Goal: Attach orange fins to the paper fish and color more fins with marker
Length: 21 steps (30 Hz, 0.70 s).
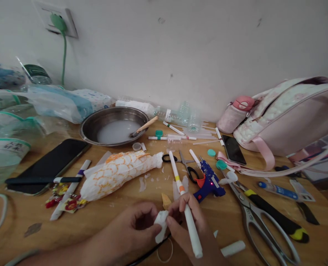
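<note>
My left hand (pixel 137 223) pinches a small white piece of paper or tissue (pixel 161 225) near the table's front edge. My right hand (pixel 190 225) grips a white marker with orange and yellow bands (pixel 183 205), and its thumb and fingers also touch the white piece. Just behind the hands lies a paper-covered fish shape with orange scale lines (pixel 119 173) on the wooden table (pixel 103 218). A small yellow-brown scrap (pixel 166 200) sits right behind the white piece.
A blue glue gun (pixel 209 181), small scissors (pixel 184 164) and large shears (pixel 266 218) lie to the right. A steel bowl with milky liquid (pixel 114 125), two phones (pixel 49 165) (pixel 234 149), markers, bottle caps, plastic bottles and a pink bag (pixel 291 114) crowd the table.
</note>
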Motion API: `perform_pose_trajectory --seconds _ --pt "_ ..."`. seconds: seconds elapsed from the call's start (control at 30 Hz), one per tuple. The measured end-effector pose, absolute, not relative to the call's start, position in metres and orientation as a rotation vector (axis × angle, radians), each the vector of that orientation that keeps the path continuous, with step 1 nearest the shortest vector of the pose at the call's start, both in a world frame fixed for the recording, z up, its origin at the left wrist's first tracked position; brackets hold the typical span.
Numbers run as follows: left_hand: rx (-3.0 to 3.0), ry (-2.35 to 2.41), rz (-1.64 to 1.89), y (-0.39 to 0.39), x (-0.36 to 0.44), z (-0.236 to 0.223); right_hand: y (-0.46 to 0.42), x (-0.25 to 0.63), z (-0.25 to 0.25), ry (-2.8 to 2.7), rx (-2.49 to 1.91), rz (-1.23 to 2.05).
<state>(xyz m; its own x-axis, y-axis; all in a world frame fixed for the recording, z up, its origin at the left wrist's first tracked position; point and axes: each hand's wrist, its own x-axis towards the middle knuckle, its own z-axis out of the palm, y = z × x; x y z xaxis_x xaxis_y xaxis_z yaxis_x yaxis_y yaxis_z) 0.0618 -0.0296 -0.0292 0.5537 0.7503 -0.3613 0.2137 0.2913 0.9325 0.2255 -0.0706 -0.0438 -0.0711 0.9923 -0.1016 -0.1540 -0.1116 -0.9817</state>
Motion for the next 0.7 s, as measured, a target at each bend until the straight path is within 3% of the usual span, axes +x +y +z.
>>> perform_pose_trajectory --seconds 0.7 --pt "1.296 0.923 0.458 -0.021 0.057 -0.03 -0.07 0.223 -0.039 -0.94 -1.157 1.499"
